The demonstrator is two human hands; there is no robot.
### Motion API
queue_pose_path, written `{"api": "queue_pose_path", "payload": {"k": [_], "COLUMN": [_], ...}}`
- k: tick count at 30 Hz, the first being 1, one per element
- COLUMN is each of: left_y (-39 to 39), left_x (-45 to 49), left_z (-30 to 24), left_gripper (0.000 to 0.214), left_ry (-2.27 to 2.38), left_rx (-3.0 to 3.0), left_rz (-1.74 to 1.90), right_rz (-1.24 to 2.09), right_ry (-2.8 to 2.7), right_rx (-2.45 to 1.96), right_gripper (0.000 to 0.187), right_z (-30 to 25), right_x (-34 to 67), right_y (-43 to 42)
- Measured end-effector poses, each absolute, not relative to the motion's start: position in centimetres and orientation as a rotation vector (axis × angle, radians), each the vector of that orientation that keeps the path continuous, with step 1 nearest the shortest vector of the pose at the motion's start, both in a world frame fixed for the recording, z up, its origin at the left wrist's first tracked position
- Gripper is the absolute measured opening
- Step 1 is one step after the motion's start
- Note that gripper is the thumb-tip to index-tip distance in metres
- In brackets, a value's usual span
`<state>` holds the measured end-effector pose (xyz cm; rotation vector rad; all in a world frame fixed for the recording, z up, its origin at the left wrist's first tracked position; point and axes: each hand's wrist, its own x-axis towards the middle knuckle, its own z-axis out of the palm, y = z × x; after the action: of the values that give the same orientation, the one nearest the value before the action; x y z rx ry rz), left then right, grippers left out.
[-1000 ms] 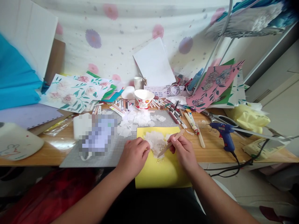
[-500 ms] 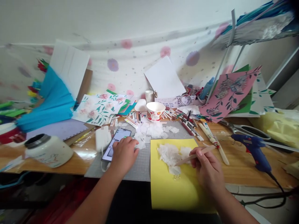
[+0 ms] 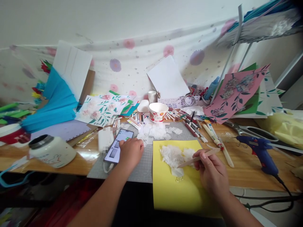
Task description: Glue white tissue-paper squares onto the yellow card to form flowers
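My left hand rests on the grey cutting mat, its thumb touching the lit screen of a phone; the other fingers are curled under. My right hand is closed around a thin wooden stick whose tip points at a clump of white tissue pieces lying on a yellow paper sheet. More loose white tissue squares lie just beyond the sheet.
A paper bowl and many markers crowd the desk's back. A blue glue gun and scissors lie at the right, a white jar at the left. Flower cards and blue paper lean behind.
My left hand left the tissue clump and moved left to the phone, where the thumb now touches the screen. The view swung left and up. The right hand keeps the stick.
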<state>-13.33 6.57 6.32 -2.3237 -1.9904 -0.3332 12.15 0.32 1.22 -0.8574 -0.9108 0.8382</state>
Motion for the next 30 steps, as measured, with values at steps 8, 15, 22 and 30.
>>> {"api": "queue_pose_path", "payload": {"k": [8, 15, 22, 30], "left_y": [4.3, 0.8, -0.7, -0.6], "left_x": [-12.5, -10.2, -9.0, -9.1], "left_z": [6.8, 5.4, 4.2, 4.2], "left_gripper": [0.013, 0.014, 0.015, 0.004], "left_ry": [-2.005, -1.855, -1.611, -1.592], "left_rx": [-2.51, -2.826, -2.87, -2.82], "left_rz": [-0.55, -0.817, -0.804, -0.744], "right_rz": [0.832, 0.814, 0.752, 0.719], "right_ry": [-0.939, -1.033, -1.192, -1.286], "right_rx": [-0.85, -0.822, -0.863, -0.927], "right_gripper": [0.024, 0.021, 0.025, 0.028], "right_z": [1.1, 1.8, 3.8, 3.6], "right_x": [12.3, 11.8, 11.4, 11.5], "right_y": [0.3, -0.4, -0.6, -0.5]}}
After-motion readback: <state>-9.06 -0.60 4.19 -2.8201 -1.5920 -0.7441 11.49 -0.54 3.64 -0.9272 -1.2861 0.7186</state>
